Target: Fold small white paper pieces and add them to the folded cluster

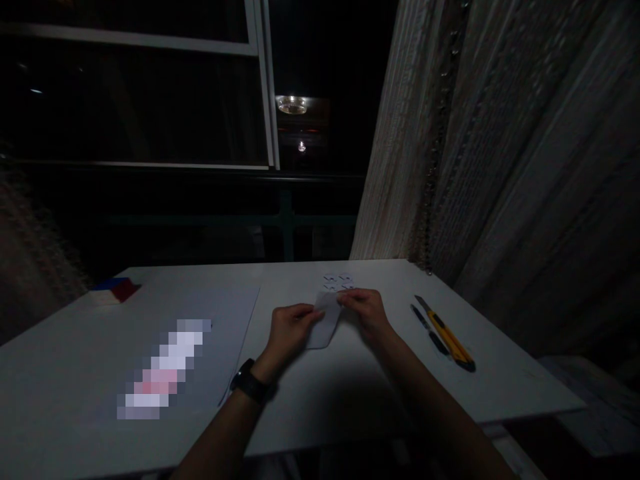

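1. Left hand (291, 327): pinching white paper (327, 327) at 9 o'clock edge.
2. Right hand (367, 310): pinching its 1 o'clock corner.
3. Paper between hands; inked marks (345, 279) at its 12, yellow cutter (449, 337) at 3.

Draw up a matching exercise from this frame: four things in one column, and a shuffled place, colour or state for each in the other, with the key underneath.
1. slip
2. cutter
3. block
4. watch

A. has a blue top and a red side
B. dark, on the left wrist
C. held in both hands
D. yellow and black, to the right of the pen

Pairs: 1-C; 2-D; 3-A; 4-B
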`<state>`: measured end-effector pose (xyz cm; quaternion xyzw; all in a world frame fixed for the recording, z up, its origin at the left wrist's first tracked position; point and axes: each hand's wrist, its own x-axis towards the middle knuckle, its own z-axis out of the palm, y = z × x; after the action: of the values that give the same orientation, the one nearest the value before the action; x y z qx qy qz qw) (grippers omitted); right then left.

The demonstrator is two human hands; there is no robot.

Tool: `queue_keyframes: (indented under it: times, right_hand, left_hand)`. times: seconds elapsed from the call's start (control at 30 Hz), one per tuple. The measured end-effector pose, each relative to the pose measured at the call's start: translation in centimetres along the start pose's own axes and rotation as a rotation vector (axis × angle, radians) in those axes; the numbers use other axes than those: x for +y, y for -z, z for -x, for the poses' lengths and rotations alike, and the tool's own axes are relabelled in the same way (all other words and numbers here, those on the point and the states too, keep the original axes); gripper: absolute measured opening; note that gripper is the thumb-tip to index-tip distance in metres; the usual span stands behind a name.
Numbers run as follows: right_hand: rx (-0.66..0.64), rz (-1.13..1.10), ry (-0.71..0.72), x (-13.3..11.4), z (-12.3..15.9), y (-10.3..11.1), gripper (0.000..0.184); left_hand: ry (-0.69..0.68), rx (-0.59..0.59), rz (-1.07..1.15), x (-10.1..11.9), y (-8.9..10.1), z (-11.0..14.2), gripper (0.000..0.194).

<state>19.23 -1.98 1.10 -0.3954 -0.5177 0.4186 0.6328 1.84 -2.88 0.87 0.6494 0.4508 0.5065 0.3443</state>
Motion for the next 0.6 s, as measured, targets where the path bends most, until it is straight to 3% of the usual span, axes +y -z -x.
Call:
queue_keyframes:
  times: [0.13,0.33,0.6]
  right_hand:
    - [-0.015,-0.016,-0.004,-0.1,0.0,0.0,0.015]
    - [0.059,-0.079,-0.041,0.3,0.1,-0.2,0.018]
    - [0.094,0.022,-0.018,1.0,0.1,-0.5,0.027]
  left_hand:
    - [0.017,-0.053,0.016,-0.3,0.0,-0.1,0.021]
    - [0.074,-0.065,0.038,-0.6,-0.2,-0.1,0.026]
    - [0.188,-0.096,0.087,-0.4,-0.1,-0.4,0.033]
